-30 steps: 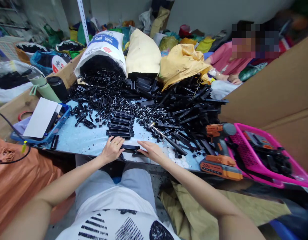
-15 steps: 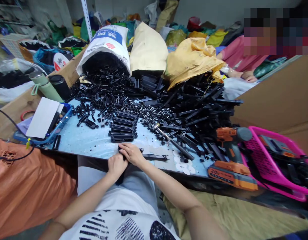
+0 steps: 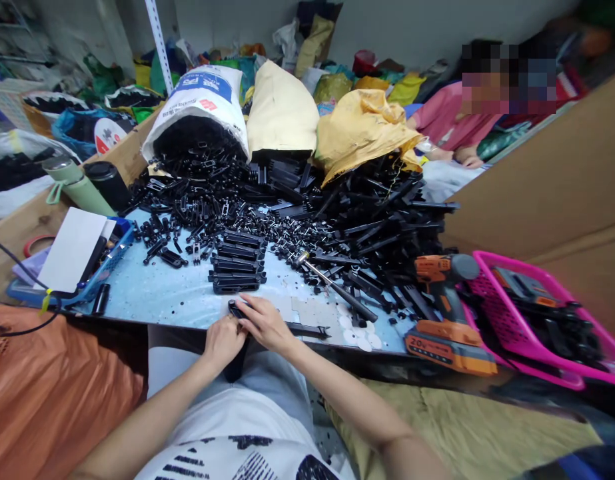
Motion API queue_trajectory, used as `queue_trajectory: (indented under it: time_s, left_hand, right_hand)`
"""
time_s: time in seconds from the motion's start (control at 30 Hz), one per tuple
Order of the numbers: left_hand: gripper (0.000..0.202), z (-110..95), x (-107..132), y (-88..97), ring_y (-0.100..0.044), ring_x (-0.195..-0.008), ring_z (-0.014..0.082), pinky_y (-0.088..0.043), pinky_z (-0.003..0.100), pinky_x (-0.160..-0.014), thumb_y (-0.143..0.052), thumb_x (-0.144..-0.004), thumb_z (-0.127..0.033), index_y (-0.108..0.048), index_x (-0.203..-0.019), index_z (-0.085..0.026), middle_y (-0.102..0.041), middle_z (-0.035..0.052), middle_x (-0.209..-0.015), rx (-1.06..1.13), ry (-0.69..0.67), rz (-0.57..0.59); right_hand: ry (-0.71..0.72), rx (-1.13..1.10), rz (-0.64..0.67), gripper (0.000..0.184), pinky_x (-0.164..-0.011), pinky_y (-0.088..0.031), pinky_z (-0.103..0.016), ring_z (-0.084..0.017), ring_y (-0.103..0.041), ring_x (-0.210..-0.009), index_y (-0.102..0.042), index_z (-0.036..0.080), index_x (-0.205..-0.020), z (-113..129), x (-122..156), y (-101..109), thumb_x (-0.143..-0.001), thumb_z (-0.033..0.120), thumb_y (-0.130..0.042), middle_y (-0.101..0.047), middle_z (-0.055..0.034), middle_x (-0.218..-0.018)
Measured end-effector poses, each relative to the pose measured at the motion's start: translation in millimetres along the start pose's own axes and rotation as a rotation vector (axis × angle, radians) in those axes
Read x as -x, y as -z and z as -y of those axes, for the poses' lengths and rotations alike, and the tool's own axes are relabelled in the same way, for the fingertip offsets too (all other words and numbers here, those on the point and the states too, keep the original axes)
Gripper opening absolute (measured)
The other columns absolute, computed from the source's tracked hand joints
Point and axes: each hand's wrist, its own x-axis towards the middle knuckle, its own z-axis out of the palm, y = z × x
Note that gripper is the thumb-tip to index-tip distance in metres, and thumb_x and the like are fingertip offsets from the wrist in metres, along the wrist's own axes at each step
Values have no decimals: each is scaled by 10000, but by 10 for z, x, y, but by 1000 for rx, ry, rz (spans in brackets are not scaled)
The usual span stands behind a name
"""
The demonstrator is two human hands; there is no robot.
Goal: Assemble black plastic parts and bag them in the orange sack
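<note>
Head view: my left hand (image 3: 223,341) is curled shut on the near end of a long black bar (image 3: 307,328). My right hand (image 3: 266,323) lies over that same end with bent fingers. It presses down, but I cannot tell if it grips. The bar lies flat along the near edge of the surface (image 3: 162,293), close to my body, so both hands reach it with ease. A neat stack (image 3: 236,267) of black parts sits just behind my hands. A big loose pile (image 3: 337,213) lies farther back. A hammer (image 3: 337,288) and a drill (image 3: 442,313) rest to my right, near a pink basket (image 3: 487,300).
</note>
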Motion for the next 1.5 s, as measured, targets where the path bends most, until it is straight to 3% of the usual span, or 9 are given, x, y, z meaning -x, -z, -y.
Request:
queue_trajectory:
  time_s: [0.13, 0.23, 0.53, 0.67, 0.77, 0.9, 1.13, 1.33, 1.5]
  left_hand:
    - [389, 66, -244, 74, -519, -1067, 284, -419, 399, -881, -513, -859, -443, -593, -1071, -127, -601, 153, -1076, 51, -440, -116]
    - [600, -9, -451, -21, -519, -1040, 283, -411, 414, -883, -608, -776, -525, -497, -1204, -119, -588, 146, -1084, 81, -653, 30]
    - [524, -114, -401, -108, -500, -1054, 276, -385, 398, -880, -516, -857, -448, -462, -1242, -96, -568, 152, -1138, -14, -619, 77]
    - [582, -26, -353, -66, -509, -1048, 285, -392, 396, -838, -438, -906, -428, -370, -1336, -43, -539, 196, -1199, -182, -682, 14]
    - [507, 91, -430, -89, -561, -865, 256, -420, 352, -712, -418, -913, -439, -516, -1190, -25, -619, 165, -955, -198, -723, -60]
    - [394, 226, -546, -46, -538, -630, 175, -395, 276, -581, -371, -943, -342, -595, -709, -119, -566, 74, -625, -47, -755, -263]
    - [456, 9, 5, 602, -458, -485, 116, -330, 246, -501, -240, -974, -308, -489, -619, -168, -499, 15, -515, 599, -894, -262]
    - [529, -473, 585, 867, -481, -476, 109, -364, 247, -500, -177, -959, -491, -503, -682, -180, -501, 4, -506, 1115, -837, -393]
    - [604, -399, 514, 687, -631, -846, 195, -506, 331, -726, -150, -941, -536, -605, -1032, -149, -671, 120, -872, 939, -699, -421]
  right_hand:
    - [-79, 67, -224, 428, -916, -467, -387, -215, -532, -1115, -427, 218, -1351, -226, 475, 270, -923, 223, -454, -552, -121, -1235]
    - [-60, 146, -115, 441, -825, -497, -357, -213, -577, -1017, -417, 206, -1357, -357, 714, 270, -919, 231, -465, -587, -123, -1176]
    - [97, 299, 195, 450, -714, -450, -306, -188, -575, -867, -442, 171, -1325, -607, 656, 375, -939, 401, -422, -625, -113, -1069]
    - [-32, 529, 174, 541, -670, -395, -310, -212, -568, -796, -625, 118, -1019, -624, 642, 480, -868, 599, -428, -639, -129, -903]
    - [-49, 614, 151, 589, -605, -329, -291, -179, -526, -631, -595, 136, -665, -586, 607, 490, -845, 660, -394, -577, -76, -620]
    - [118, 515, 145, 616, -559, -264, -278, -138, -472, -543, -532, 149, -587, -414, 457, 591, -860, 667, -340, -530, -43, -549]
    - [343, -77, 111, 615, -487, -209, -285, -118, -334, -464, -410, 192, -537, 318, 231, 1012, -889, 664, -232, -397, 7, -482]
    - [454, -708, -201, 539, -525, -333, -284, -129, -411, -500, -447, 226, -695, 790, 262, 640, -808, 741, -339, -400, 29, -544]
    - [-70, -804, -835, 565, -798, -442, -444, -230, -533, -924, -447, 276, -1048, 588, 41, -101, -833, 705, -149, -517, -76, -995]
